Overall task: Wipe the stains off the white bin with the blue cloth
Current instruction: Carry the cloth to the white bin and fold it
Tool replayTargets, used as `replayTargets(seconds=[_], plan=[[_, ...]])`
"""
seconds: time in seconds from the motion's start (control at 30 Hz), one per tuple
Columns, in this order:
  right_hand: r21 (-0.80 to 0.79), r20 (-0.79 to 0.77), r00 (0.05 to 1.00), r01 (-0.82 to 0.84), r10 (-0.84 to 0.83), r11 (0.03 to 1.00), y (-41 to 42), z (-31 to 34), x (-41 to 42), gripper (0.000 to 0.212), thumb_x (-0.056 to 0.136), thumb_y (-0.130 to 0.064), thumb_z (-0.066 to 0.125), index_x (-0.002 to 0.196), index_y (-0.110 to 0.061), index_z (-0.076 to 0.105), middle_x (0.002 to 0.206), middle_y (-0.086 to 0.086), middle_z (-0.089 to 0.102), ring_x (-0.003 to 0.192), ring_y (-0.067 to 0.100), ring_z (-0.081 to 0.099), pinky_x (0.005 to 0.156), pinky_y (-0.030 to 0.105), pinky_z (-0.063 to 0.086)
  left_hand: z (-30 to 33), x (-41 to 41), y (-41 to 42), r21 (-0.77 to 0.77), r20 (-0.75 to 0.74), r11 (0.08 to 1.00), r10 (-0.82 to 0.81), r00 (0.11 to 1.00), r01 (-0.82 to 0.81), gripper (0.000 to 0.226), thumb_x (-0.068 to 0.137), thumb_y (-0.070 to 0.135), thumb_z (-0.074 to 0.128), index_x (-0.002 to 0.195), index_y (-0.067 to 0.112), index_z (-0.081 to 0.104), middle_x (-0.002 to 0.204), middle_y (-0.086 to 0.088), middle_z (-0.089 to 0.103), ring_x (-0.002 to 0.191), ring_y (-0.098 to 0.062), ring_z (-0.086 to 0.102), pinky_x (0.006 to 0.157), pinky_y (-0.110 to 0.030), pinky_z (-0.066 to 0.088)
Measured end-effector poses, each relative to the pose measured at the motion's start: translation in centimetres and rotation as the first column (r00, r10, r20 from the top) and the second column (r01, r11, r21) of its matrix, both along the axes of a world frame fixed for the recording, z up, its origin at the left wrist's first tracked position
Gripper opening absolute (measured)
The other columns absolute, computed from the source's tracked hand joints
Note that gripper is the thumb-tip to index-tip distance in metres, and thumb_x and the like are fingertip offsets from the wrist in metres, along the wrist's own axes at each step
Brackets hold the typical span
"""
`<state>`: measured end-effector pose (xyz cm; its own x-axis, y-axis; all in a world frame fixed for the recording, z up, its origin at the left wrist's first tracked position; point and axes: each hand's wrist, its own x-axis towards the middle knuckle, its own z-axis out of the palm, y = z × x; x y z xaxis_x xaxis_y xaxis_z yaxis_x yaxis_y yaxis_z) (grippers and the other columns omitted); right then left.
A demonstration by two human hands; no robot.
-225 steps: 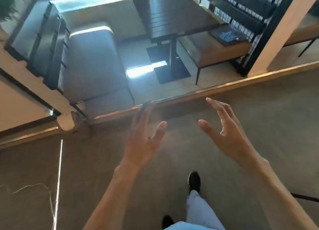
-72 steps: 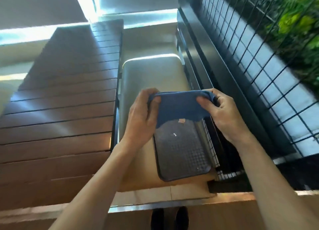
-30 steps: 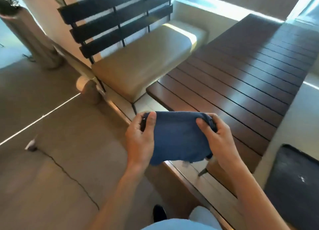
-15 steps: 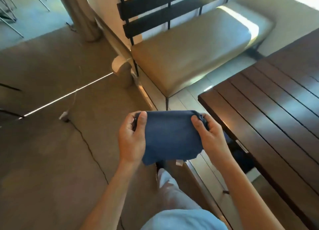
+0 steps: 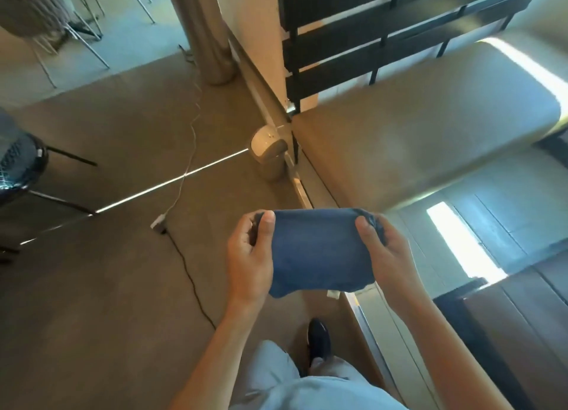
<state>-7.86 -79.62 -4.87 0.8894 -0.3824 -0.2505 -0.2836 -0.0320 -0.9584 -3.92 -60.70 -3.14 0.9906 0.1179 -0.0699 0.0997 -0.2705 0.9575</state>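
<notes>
I hold the blue cloth (image 5: 319,249) stretched between both hands at waist height. My left hand (image 5: 250,256) grips its left end with the thumb on top. My right hand (image 5: 382,249) grips the right end the same way. The small white bin (image 5: 267,146), with a swing lid, stands on the floor ahead against the end of the bench, well beyond the cloth. Small dark specks show on its lid.
A padded bench (image 5: 424,132) with a dark slatted back fills the right. A metal floor strip (image 5: 302,194) runs from the bin toward me. A cable and plug (image 5: 159,223) lie on the floor left. A dark chair (image 5: 21,166) stands far left, a metal pillar (image 5: 203,31) behind the bin.
The view has swung left, away from the dark table, bringing the white bin closer to the middle. Both hands keep the same hold on the cloth.
</notes>
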Motion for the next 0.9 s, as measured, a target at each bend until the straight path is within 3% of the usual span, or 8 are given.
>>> replayTargets(seconds=[0.3,0.6,0.77,0.9], plan=[[0.016,-0.010,1.000,-0.013,0.013,1.000,4.0,-1.0,14.1,0.018,0.104,-0.033,0.048,0.102,-0.028,0.066,0.092,-0.013,0.070,0.090,0.004,0.066,0.078,0.021,0.053,-1.7,14.3,4.1,-0.038,0.010,0.999,0.023,1.000,-0.022,0.020,0.102,0.039,0.055,0.101,0.025,0.069,0.088,0.017,0.069,0.086,0.001,0.063,0.075,-0.013,0.048],[0.059,-0.037,0.997,0.072,-0.070,0.996,11.6,-1.8,28.7,0.015,0.102,-0.033,0.050,0.104,-0.031,0.064,0.091,-0.020,0.071,0.093,0.002,0.067,0.087,0.032,0.055,-1.5,29.5,11.1,-0.048,-0.036,0.998,-0.028,0.999,0.026,0.018,0.099,0.042,0.055,0.101,0.029,0.068,0.092,0.019,0.070,0.090,0.001,0.065,0.074,-0.011,0.049],[0.095,-0.017,0.995,0.098,-0.097,0.991,14.8,-1.4,36.2,0.011,0.102,-0.028,0.052,0.102,-0.030,0.062,0.088,-0.020,0.072,0.090,0.000,0.069,0.074,0.020,0.057,-1.5,37.8,13.5,-0.031,-0.034,0.998,-0.062,0.997,0.061,0.015,0.101,0.038,0.055,0.100,0.030,0.067,0.091,0.019,0.068,0.087,0.002,0.063,0.073,-0.011,0.049],[0.043,-0.009,0.994,0.111,-0.110,0.993,15.7,-1.4,41.0,0.009,0.100,-0.030,0.055,0.103,-0.030,0.063,0.091,-0.010,0.072,0.091,0.010,0.071,0.078,0.032,0.062,-1.9,43.4,13.9,-0.020,-0.015,0.996,-0.089,0.996,0.088,0.012,0.103,0.037,0.054,0.096,0.037,0.064,0.090,0.021,0.067,0.087,0.002,0.063,0.075,-0.013,0.051]])
